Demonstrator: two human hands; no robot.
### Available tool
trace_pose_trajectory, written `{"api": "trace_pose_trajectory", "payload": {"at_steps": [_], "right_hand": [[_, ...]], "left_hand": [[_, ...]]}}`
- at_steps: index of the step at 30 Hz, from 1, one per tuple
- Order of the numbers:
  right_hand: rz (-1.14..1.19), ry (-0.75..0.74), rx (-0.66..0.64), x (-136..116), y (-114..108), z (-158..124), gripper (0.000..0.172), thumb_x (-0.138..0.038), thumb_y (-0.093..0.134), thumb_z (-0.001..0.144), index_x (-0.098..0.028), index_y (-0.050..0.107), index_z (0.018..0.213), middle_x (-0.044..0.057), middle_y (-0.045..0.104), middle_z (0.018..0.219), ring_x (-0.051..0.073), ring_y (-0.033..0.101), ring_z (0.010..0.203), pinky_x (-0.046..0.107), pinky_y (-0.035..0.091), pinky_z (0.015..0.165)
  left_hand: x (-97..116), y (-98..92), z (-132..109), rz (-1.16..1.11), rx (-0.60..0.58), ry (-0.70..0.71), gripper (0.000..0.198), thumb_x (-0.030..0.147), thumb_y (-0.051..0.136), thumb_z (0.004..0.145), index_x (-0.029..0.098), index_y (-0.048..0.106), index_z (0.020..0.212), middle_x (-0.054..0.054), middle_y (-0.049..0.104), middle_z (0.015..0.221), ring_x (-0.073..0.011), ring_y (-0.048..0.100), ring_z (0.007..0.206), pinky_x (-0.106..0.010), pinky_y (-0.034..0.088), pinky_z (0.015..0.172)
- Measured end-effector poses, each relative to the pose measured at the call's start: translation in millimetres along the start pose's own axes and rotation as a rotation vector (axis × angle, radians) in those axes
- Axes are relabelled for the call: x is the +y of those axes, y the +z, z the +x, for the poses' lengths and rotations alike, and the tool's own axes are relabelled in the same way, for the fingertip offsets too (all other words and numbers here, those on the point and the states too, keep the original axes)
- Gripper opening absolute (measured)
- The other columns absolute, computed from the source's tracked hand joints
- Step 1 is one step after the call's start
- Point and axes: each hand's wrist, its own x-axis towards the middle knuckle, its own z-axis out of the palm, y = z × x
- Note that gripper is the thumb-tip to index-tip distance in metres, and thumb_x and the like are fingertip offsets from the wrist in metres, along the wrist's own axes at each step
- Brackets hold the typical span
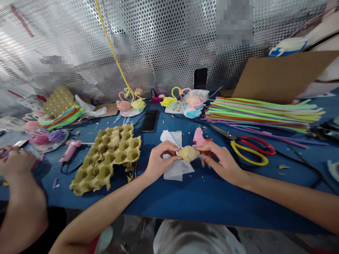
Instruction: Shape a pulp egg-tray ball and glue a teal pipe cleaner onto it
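Note:
Between my two hands is a small piece of egg carton (188,153), tan and roughly diamond-shaped. My left hand (162,158) pinches its left end, and my right hand (222,160) has its fingertips on the right end. White wrapping sheets (173,169) lie on the table under it. Just behind my right hand is a pink glue gun (198,137), partly hidden by the fingers. Scissors (249,146) with red and yellow handles lie to the right. On the left rests a torn egg carton tray (106,158).
Pipe cleaners (259,113) in many colours are heaped at the back right, before a cardboard sheet (283,77). Pipe-cleaner swans (131,104) stand along the back. A black phone (149,121) lies mid-table. Another person's hand (17,162) works at far left, near a second glue gun (70,151).

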Motion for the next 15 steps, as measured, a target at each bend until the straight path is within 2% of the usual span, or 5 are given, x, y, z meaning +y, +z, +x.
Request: {"api": "trace_pose_trajectory", "payload": {"at_steps": [8,15], "right_hand": [[-0.036,-0.006,0.014,-1.6,0.1,-1.2,0.013,-0.033,0.052,0.103,-0.026,0.059,0.111,0.005,0.066,0.097,0.015,0.064,0.066,0.031,0.055,0.063],[-0.130,-0.004,0.008,-2.5,-2.8,1.3,0.016,-0.033,0.052,0.102,-0.025,0.060,0.114,0.005,0.069,0.095,0.017,0.066,0.070,0.032,0.054,0.067]], "left_hand": [[2.9,1.9,0.8,0.010,0.018,-0.011,0.021,0.032,0.086,0.076,0.018,0.075,0.088,-0.008,0.071,0.090,-0.0186,0.067,0.082,-0.030,0.057,0.070],[1.6,1.4,0.0,-0.023,0.023,-0.024,0.017,0.025,0.085,0.076,0.018,0.076,0.088,-0.007,0.070,0.089,-0.0170,0.066,0.081,-0.028,0.056,0.070]]}}
